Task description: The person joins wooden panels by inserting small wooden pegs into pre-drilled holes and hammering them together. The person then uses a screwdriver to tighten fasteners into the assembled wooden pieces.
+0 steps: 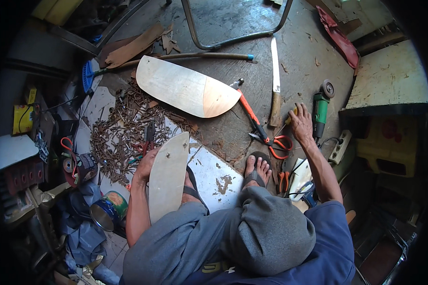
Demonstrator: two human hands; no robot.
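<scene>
left hand [145,166] grips edge of wooden panel [168,176] propped on thigh, beside pile of nails [123,128] | right hand [301,122] open, fingers spread on floor by knife [275,80], green grinder [320,108], scissors [271,138]

A pale, curved wooden panel [167,178] stands tilted against the knee.

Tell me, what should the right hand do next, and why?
Probably close on the small yellow thing under its fingertips. The right hand is spread open over it on the floor, while the left hand steadies the curved board against the leg.
</scene>
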